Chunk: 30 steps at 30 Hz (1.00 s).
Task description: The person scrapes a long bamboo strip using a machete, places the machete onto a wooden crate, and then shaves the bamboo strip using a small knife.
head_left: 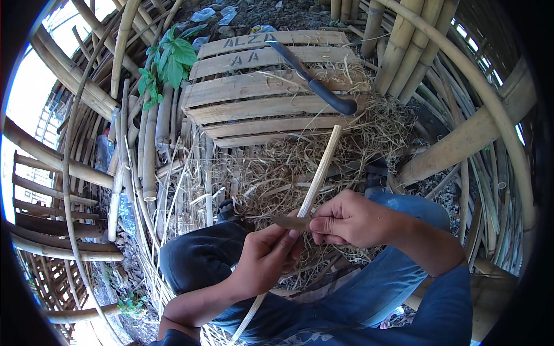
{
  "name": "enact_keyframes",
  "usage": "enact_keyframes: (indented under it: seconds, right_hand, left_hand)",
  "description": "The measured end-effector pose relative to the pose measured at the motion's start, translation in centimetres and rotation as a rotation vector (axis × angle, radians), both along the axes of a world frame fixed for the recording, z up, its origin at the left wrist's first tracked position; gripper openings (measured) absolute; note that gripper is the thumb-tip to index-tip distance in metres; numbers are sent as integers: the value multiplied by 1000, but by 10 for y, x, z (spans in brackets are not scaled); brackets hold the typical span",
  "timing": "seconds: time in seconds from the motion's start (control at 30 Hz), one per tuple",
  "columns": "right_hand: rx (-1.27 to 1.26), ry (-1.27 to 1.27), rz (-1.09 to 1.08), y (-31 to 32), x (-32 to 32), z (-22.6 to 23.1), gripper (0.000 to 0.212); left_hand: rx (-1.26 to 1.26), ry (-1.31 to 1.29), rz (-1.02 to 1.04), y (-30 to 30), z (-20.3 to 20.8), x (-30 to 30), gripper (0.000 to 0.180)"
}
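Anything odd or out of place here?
Mild clutter: a dark-handled blade lies loose, slanted across the slatted crate, and shavings litter the crate's right end, spilling beyond it. Untidy rather than damaged.

The strip (318, 176) is pale cream, the knife (291, 224) perhaps dull brown.

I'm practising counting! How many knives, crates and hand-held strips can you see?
Knives: 2 (long dark-handled metal knife; short brownish metal knife in the right hand)
Crates: 1 (pale slatted wooden crate)
Hand-held strips: 1 (long pale wooden strip, left hand)
Total: 4
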State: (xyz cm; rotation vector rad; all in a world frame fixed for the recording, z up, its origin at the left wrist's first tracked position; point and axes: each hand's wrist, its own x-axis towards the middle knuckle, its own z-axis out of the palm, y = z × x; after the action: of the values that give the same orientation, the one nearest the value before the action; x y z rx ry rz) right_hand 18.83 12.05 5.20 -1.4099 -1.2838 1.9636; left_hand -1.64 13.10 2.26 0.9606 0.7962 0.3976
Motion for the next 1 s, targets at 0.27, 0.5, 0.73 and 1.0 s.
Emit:
enact_keyframes:
  seconds: [0.27, 0.5, 0.73, 1.0]
  right_hand:
    - [4, -16, -41, 0, -3, -2, 28]
    - [150, -109, -346, 15, 31, 6, 25]
    - [302, -144, -872, 26, 73, 12, 25]
    - [244, -141, -93, -9, -8, -6, 24]
  left_hand:
    - [-14, -2, 34, -1, 4, -1, 31]
    - [28, 37, 73, -4, 11, 2, 32]
    - [-39, -25, 11, 2, 7, -6, 33]
    - [-125, -73, 44, 4, -2, -8, 26]
